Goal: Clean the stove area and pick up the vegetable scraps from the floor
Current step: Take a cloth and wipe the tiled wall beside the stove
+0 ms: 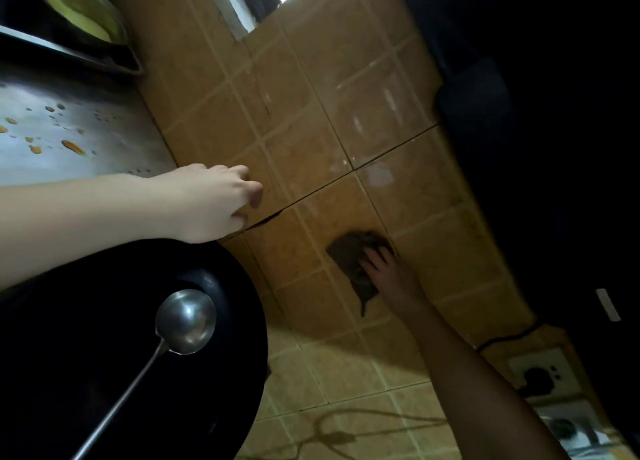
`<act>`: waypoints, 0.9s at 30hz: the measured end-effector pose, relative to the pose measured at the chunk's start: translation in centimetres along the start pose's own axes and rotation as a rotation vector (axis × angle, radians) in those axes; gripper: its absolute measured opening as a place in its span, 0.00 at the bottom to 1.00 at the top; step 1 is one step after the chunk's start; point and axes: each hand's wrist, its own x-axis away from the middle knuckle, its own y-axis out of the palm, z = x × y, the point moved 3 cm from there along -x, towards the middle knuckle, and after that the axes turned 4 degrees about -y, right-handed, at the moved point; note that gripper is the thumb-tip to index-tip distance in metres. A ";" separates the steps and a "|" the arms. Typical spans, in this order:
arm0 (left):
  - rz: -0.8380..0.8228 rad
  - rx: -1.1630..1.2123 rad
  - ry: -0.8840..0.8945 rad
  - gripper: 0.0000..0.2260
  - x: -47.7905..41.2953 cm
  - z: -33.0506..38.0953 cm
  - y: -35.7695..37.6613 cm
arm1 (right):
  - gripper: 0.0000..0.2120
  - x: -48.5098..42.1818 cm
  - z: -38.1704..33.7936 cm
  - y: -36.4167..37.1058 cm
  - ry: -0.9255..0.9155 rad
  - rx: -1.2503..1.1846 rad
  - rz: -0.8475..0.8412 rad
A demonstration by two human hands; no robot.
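Observation:
The view is tilted. My right hand presses a dark cloth flat against the orange tiled wall behind the stove. My left hand reaches across the steel counter, its fingers curled against the wall at a dark crack between tiles, with nothing in it. A black wok sits below my left arm with a steel ladle resting in it. Orange spots of sauce dot the counter.
A steel pan with yellow-green contents stands at the top left on a tray. A window frame is at the top. A dark hood fills the right side. A wall socket with a black plug and cable sits at lower right.

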 end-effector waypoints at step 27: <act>-0.025 0.065 0.021 0.16 -1.4 4.5 -1.5 | 0.31 6.4 5.7 -0.7 0.354 -0.169 0.144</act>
